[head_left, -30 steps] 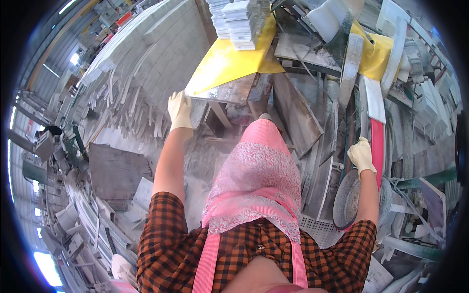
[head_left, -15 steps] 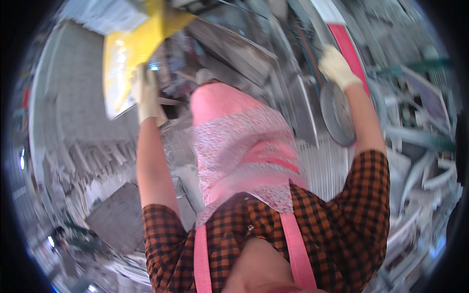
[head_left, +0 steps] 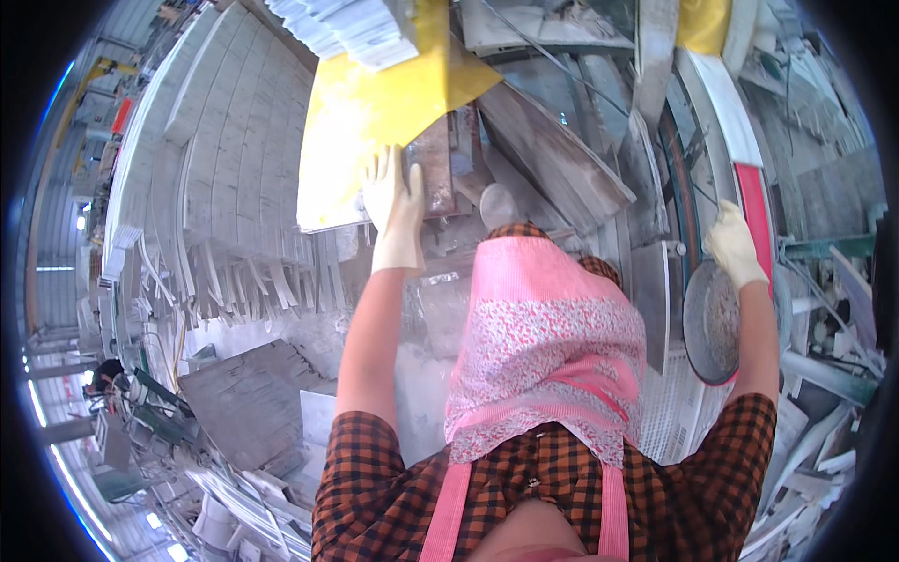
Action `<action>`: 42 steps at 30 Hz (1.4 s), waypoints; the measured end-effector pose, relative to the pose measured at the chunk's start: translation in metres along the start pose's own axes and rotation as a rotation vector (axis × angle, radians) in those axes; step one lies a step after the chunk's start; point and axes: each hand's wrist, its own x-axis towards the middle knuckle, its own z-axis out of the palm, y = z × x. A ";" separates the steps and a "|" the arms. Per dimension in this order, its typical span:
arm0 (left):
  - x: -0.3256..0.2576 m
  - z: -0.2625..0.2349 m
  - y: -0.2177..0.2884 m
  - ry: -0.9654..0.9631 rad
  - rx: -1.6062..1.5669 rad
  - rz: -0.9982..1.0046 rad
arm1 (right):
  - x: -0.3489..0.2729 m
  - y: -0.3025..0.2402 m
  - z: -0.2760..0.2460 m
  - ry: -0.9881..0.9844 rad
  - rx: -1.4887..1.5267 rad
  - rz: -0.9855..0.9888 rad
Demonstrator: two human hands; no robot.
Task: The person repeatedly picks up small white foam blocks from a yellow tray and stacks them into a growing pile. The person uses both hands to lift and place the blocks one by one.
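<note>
My left hand [head_left: 394, 208], in a pale glove, lies with its fingers stretched out at the lower right edge of a yellow sheet [head_left: 370, 108]. A brown board [head_left: 433, 169] shows just right of these fingers. My right hand [head_left: 733, 245], gloved alike, is closed beside a long red and white strip [head_left: 752, 201]. A thin dark rod seems to run up to its fingers, but what they hold cannot be made out. Below that hand is a round grey wheel [head_left: 712, 323], partly behind my right forearm.
A tall stack of pale grey strips [head_left: 243, 159] fills the left. More white strips [head_left: 351, 28] rest on the yellow sheet's far end. Worn planks [head_left: 557, 155] lean ahead of me. A flat grey slab [head_left: 248, 403] lies at lower left, and a perforated white panel [head_left: 672, 417] is low at right.
The whole view has swung, so the surroundings and both arms appear farther right and lower. My left hand remains by the yellow sheet and my right hand by the strip.
</note>
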 end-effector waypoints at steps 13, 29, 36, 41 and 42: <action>-0.001 -0.008 0.012 -0.062 -0.055 -0.059 | 0.000 -0.004 0.093 0.519 1.712 0.393; -0.001 -0.009 0.013 -0.021 -0.021 -0.089 | -0.011 -0.017 -0.090 0.341 0.342 -0.024; -0.004 -0.008 0.009 -0.047 0.004 -0.061 | -0.009 -0.023 -0.075 0.357 0.286 0.013; -0.004 -0.015 0.015 -0.084 0.220 -0.047 | -0.012 -0.018 -0.076 0.385 0.326 0.018; -0.004 -0.016 0.017 -0.090 0.234 -0.027 | -0.013 -0.017 -0.076 0.376 0.322 0.004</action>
